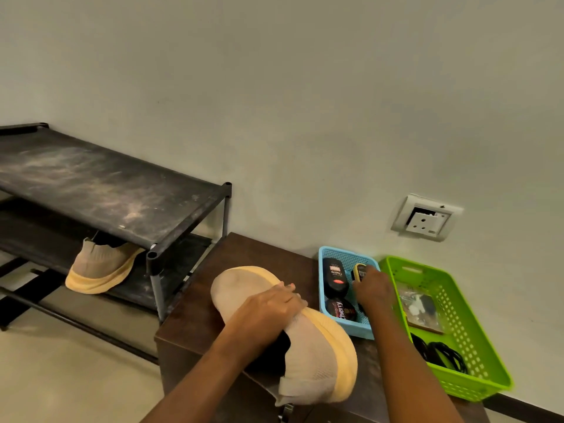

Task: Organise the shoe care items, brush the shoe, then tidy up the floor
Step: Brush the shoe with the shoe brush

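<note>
A beige knit shoe with a yellow sole lies on its side on a dark wooden cabinet. My left hand rests on its upper with fingers fairly straight. My right hand reaches into a blue basket and its fingers are on a small yellow-edged brush; the grip itself is hidden. In the blue basket also lie a black polish bottle and a round polish tin.
A green basket to the right holds a packet and black cords. A black shoe rack stands at the left with the matching shoe on its lower shelf. A wall socket is above the baskets.
</note>
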Available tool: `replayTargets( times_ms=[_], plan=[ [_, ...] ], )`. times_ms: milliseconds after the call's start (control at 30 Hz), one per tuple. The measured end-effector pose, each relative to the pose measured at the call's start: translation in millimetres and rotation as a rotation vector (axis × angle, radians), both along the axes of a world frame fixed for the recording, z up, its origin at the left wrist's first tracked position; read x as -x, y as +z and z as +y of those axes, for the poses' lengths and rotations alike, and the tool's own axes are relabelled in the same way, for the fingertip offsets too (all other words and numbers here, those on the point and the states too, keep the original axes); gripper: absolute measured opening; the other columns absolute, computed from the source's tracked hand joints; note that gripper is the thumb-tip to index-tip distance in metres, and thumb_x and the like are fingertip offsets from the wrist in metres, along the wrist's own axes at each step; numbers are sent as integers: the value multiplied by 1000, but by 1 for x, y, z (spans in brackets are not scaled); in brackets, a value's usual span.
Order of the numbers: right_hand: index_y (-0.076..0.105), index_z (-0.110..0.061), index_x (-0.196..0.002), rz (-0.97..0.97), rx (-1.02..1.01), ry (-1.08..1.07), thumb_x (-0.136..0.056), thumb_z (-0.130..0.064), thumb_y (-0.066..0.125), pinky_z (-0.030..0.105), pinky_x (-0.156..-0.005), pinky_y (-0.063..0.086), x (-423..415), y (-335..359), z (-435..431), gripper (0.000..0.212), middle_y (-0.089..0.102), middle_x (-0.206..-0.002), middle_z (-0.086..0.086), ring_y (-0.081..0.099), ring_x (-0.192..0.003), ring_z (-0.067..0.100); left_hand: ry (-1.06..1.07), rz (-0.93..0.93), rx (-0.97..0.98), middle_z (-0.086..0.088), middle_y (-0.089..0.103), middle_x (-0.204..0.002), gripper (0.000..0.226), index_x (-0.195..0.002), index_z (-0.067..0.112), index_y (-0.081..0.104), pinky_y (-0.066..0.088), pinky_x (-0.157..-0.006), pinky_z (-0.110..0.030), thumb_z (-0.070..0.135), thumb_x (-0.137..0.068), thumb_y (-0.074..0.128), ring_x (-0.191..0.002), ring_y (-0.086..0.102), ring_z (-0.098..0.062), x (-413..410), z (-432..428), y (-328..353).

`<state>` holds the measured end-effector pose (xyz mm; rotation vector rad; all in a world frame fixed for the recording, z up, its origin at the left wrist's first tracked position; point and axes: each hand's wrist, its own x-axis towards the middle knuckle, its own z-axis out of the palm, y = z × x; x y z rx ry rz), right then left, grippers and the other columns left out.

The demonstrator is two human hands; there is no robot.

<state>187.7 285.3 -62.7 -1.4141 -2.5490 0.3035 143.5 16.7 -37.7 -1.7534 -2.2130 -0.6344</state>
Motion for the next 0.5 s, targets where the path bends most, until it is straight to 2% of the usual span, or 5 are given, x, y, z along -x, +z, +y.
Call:
replayTargets(
  times_ms=[33,100,200,367,500],
  plan=[
    [52,-5,-118,-38,-11,-3,-87,-21,61,36,-84,48,0,-2,0,37,57,-119,20,56,-110,34,-22,-26,49,-3,72,-104,53,-105,16,72,48,-89,-24,12,-55,89,-104,66,-16,-2,1,1],
    [52,-5,-120,-89,-2,-10,-86,-25,64,36,-86,48,-3,-8,3,41,56,-121,19,56,-112,34,-37,-58,118,-7,57,-132,46,-129,14,56,28,-106,-24,11,-84,67,-129,47,-18,-6,3,3],
    [57,-2,-115,-108,51,-3,-84,-29,67,35,-85,48,-8,-14,3,43,59,-118,19,58,-109,33,-48,-27,131,-2,40,-147,46,-141,18,40,8,-108,-18,15,-96,49,-140,29,-13,-7,5,0],
    [59,1,-109,-39,87,42,-87,-32,63,35,-82,47,-17,-1,-9,40,62,-114,21,59,-105,34,-50,-32,166,-3,40,-147,46,-141,19,41,11,-110,-19,11,-96,48,-140,28,-13,-9,6,-1],
    [68,-4,-103,200,0,160,-90,-30,57,32,-78,45,-34,40,-50,31,68,-105,16,62,-100,31,-39,-65,232,-2,41,-147,47,-140,20,43,23,-113,-27,8,-94,48,-140,28,-13,-11,7,-3]
  ],
)
